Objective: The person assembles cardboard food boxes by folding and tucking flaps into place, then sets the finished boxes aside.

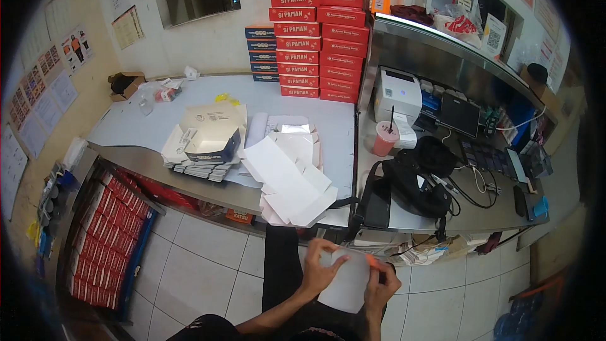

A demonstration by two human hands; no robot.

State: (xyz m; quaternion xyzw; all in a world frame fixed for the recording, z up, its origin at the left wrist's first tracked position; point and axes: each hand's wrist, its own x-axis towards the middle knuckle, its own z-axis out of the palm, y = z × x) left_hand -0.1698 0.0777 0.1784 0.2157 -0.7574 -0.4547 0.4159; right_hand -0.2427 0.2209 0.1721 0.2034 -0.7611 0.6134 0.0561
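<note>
Above my lap, both hands hold a white cardboard sheet [346, 289], which looks like an unfolded box blank. My left hand [320, 266] grips its upper left edge, fingers bent and thumb on the white face. My right hand [381, 283] pinches the upper right corner, where a small orange-red patch shows at the fingertips. Just ahead, loose white box blanks [287, 180] lie in an untidy pile at the table's front edge. Left of them, an open dark-blue box [214, 150] with a white inside rests on a stack of flat blanks [199, 169].
Tall stacks of red boxes [341, 38] stand at the back beside shorter blue ones [261, 53]. On the right counter are a label printer [396, 95], a pink drink cup [385, 139] and a black bag [413, 186]. A bin of red boxes [107, 246] stands lower left.
</note>
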